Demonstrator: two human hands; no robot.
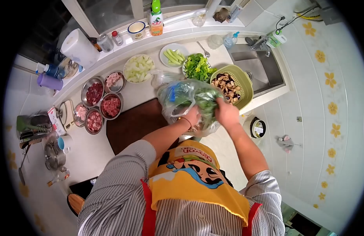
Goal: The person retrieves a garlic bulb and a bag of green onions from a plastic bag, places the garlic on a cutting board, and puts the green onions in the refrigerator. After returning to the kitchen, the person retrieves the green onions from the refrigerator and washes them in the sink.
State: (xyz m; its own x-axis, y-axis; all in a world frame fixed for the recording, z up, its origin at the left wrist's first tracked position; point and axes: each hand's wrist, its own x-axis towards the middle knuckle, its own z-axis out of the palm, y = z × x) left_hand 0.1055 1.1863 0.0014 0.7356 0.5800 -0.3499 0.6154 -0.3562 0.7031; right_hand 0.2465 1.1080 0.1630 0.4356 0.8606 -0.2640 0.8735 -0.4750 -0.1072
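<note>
A clear plastic bag with green vegetables in it lies on the counter, right of the brown cutting board. My left hand is at the front of the bag, its fingers partly hidden by the plastic. Closed on the bag's right side, my right hand grips the plastic by the leafy greens. Just behind the bag are a bowl of chopped green leaves and a green colander of cut mushrooms.
Metal bowls of cut meat stand left of the board. Behind are a plate of green strips and a bowl of pale pieces. The sink is at the right; bottles and a paper roll line the sill.
</note>
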